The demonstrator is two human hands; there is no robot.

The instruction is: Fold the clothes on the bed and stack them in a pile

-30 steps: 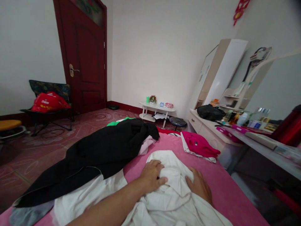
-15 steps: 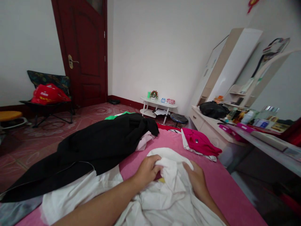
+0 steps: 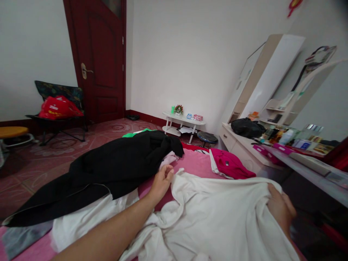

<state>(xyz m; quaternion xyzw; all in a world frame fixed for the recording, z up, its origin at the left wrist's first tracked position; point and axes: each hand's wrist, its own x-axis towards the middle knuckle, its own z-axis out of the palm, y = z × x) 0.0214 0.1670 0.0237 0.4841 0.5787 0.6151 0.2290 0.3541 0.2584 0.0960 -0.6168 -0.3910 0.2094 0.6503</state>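
A creamy white garment [image 3: 223, 214], wrinkled and partly spread, lies across the near part of a pink-covered bed [image 3: 190, 163]. My right hand [image 3: 281, 208] grips its far right edge, the fingers partly under the cloth. At the far left corner, my left hand [image 3: 161, 179] has its fingers curled together against the cloth edge; the fingertips are partly hidden. Just beyond my left hand lie a pale pink cloth [image 3: 169, 158] and a large black garment [image 3: 119, 159]. Another white cloth [image 3: 87, 217] lies under the black one.
Folded bright pink clothing [image 3: 231, 165] lies at the bed's right edge. A dresser [image 3: 239, 145] with bottles and a black bag [image 3: 248, 127] stands on the right. Farther off are a small white table [image 3: 185, 119], a round stool [image 3: 207, 137] and a folding chair [image 3: 59, 85] holding a red bag [image 3: 59, 107].
My right hand has moved far right, drawing the bunched white garment out wide. My left hand has shifted slightly left and away from me.
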